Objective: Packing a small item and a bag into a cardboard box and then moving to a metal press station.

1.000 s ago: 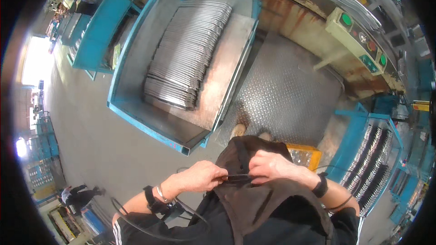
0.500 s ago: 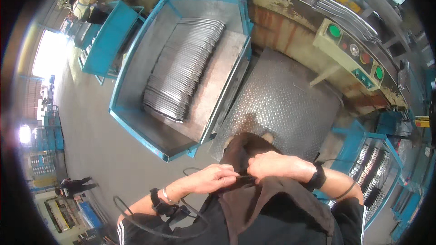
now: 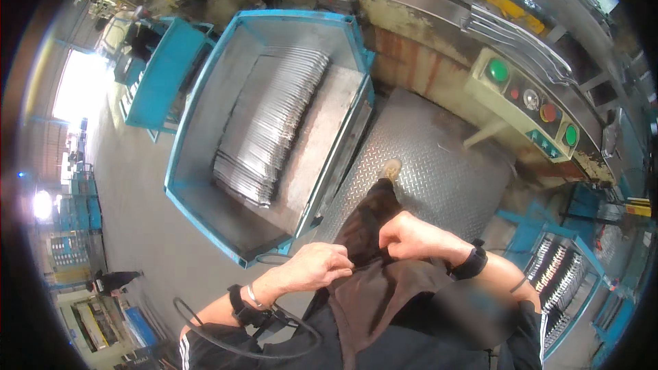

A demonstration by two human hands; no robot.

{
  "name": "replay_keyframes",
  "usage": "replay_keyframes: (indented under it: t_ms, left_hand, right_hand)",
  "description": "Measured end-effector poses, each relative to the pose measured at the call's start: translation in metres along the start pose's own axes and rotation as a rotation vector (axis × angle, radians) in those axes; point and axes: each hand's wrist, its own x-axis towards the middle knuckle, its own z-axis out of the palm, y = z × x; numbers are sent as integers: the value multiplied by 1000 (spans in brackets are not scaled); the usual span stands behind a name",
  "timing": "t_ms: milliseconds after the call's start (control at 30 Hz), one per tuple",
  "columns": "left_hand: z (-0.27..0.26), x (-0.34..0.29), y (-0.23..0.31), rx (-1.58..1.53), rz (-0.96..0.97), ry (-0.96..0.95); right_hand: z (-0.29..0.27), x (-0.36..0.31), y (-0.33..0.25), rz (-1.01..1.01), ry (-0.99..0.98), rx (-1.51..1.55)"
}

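Head-worn fisheye view, looking steeply down the wearer's own front.

The single camera sat at head height and faced down and forward, so the left hand [image 3: 312, 268] and right hand [image 3: 411, 238] lay close, low in the frame's centre, forearms entering from the lower edge. The blue bin [image 3: 205, 130] filled the upper left farther off, the control panel [image 3: 531, 106] the upper right. Straight edges bowed toward the dark round rim. No second view shared the scene.
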Motion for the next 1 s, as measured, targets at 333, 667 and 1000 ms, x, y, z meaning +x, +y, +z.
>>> replay_keyframes:
  t_ms: [333, 667, 1000]
  left_hand:
    - [-81, 137, -7, 252, 5, 236]
    - [-100, 262, -53, 264, -17, -24]
    - [-81, 343, -63, 378, -309, -328]
  right_hand:
    - [-120, 43, -21, -122, 286, -166]
    - [-202, -23, 37, -61, 530, -101]
    - [-85, -338, 179, 663, 1138, 50]
